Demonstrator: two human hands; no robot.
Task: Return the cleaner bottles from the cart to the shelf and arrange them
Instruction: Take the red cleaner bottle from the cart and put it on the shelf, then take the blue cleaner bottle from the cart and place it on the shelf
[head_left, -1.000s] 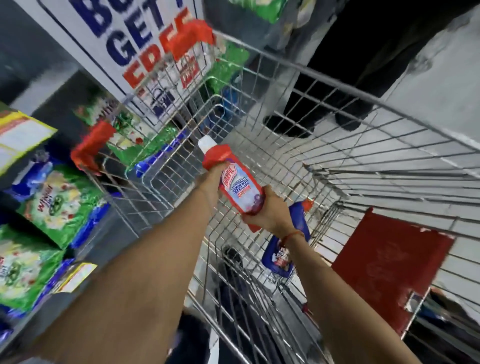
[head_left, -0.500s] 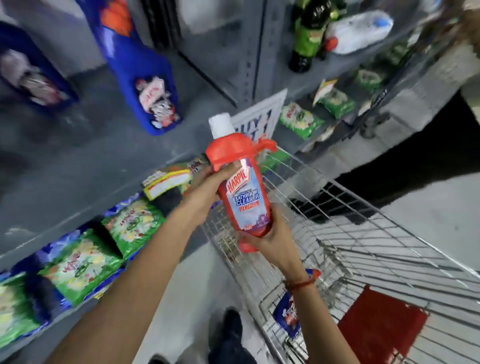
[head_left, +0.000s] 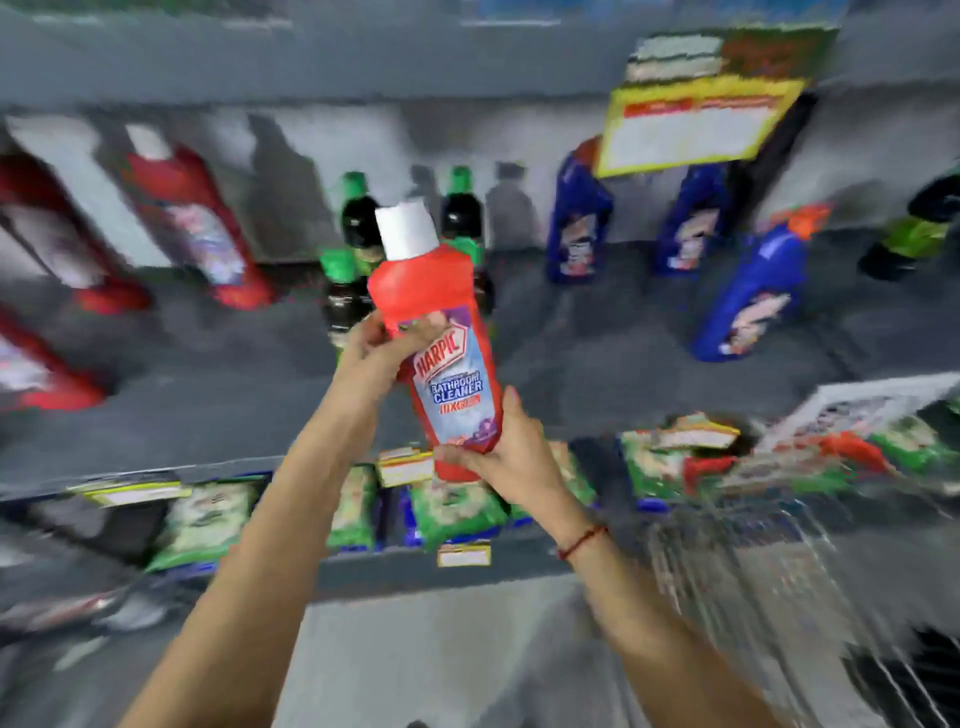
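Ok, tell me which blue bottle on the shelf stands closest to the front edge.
The rightmost blue bottle, with the orange cap; the other two stand further back, under the yellow sign.

Both arms outstretched; left hand (head_left: 371, 353) clasping red bottle (head_left: 441, 332) mid-body, right hand (head_left: 501, 447) cupping base, fingers curled beneath.

Bottle (head_left: 441, 332): smooth red plastic, slight sheen; white plastic cap; glossy printed label.
Shelf (head_left: 571, 332): grey, matt, looks like painted metal.
Packets (head_left: 457, 506): shiny green printed film.
Cart (head_left: 779, 571): bare metal wire, blurred.
Wrist thread (head_left: 582, 540): red cord.
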